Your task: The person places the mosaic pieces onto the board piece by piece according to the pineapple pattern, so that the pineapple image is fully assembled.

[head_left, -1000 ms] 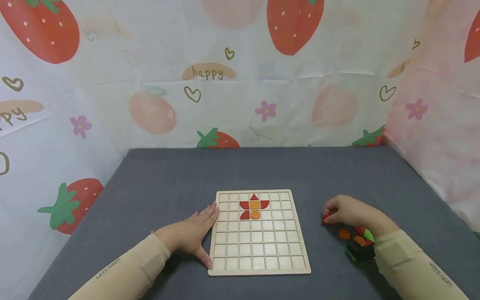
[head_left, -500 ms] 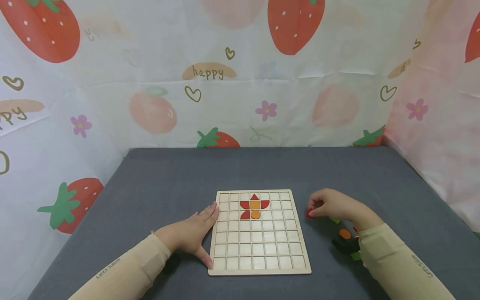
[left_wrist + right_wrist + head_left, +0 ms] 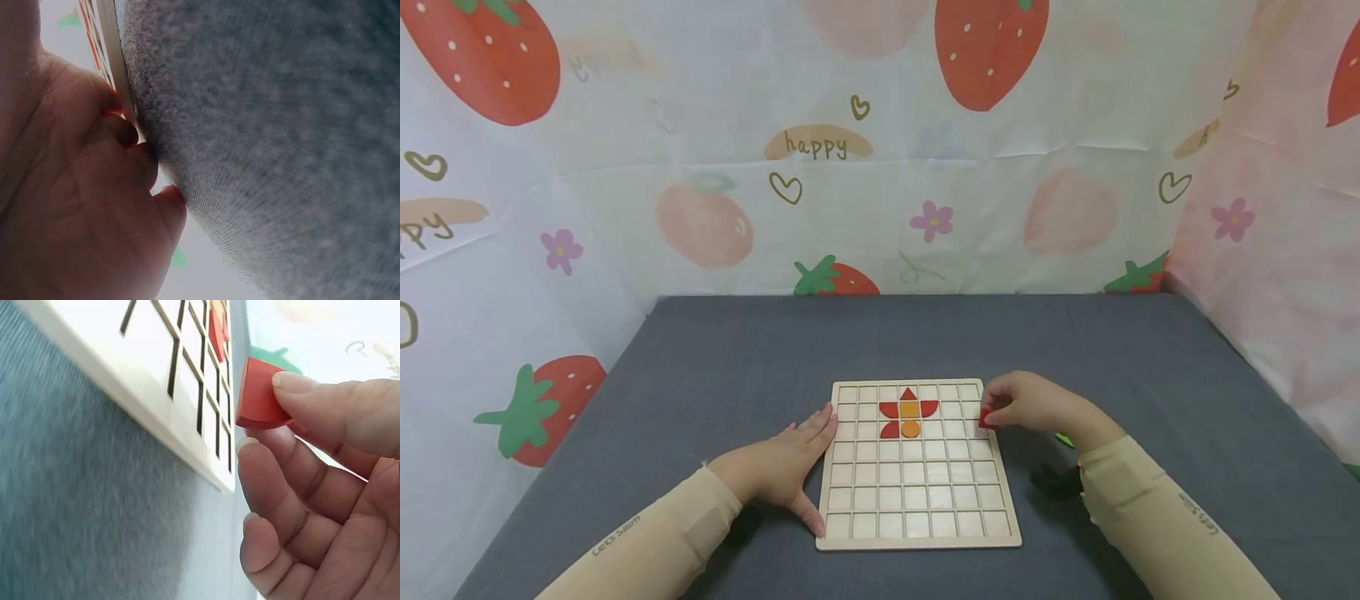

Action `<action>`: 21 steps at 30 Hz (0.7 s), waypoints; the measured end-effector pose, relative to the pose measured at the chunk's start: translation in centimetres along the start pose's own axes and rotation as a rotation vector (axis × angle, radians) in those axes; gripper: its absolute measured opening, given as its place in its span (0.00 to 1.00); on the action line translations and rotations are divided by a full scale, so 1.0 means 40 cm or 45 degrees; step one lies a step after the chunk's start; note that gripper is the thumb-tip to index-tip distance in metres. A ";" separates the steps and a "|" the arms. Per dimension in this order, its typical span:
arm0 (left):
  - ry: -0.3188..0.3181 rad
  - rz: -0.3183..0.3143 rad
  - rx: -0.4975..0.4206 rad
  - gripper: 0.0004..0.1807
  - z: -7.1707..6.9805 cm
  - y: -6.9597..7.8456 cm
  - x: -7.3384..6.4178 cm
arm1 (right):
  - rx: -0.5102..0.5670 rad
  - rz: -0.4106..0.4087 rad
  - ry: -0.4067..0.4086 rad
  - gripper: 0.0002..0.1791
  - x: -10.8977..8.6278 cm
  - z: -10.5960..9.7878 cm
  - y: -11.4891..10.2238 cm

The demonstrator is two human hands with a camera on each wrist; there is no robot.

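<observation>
A wooden grid board [image 3: 891,500] lies on the dark grey table. Near its top sit several red pieces around an orange square [image 3: 909,409], with an orange disc [image 3: 911,429] just below the square. Spread along the board's left edge, my left hand [image 3: 778,467] touches it with straight fingers, the thumb at the lower left corner. My right hand [image 3: 1037,408] pinches a red quarter-circle piece [image 3: 259,394] between thumb and fingers. It holds that piece over the board's right edge, near the upper rows.
A green piece [image 3: 1064,439] peeks out beneath the right forearm, which hides most of the other loose pieces. The grey table [image 3: 737,350] ends at a cloth backdrop [image 3: 865,217] printed with strawberries.
My right hand has travelled left, carrying the red quarter-circle piece from the loose pieces to the board's right edge. My left hand has stayed in place.
</observation>
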State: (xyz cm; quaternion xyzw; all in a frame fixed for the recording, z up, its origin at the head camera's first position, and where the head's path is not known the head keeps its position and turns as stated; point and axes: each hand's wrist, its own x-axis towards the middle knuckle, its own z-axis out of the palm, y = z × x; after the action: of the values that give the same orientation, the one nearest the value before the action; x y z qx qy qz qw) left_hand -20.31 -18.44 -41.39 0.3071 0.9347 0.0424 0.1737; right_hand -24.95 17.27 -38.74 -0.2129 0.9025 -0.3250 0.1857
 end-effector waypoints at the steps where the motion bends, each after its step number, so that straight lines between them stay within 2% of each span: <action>1: 0.000 -0.001 -0.002 0.78 0.000 0.000 0.000 | 0.001 -0.001 -0.001 0.03 0.004 0.005 -0.004; 9: -0.002 -0.007 -0.007 0.79 0.002 -0.002 0.002 | -0.077 0.013 0.021 0.06 0.037 0.032 -0.034; 17: 0.003 0.000 -0.018 0.78 0.000 0.000 0.002 | 0.051 -0.016 0.029 0.03 0.074 0.061 -0.057; 21: 0.004 -0.001 -0.015 0.79 0.005 -0.004 0.005 | 0.061 -0.029 0.035 0.04 0.092 0.080 -0.067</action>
State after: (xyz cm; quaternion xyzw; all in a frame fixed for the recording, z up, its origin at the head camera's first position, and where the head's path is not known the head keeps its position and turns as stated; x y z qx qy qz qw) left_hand -20.47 -18.44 -41.68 0.3057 0.9348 0.0484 0.1743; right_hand -25.82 11.93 -39.98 -0.2142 0.8945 -0.3516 0.1744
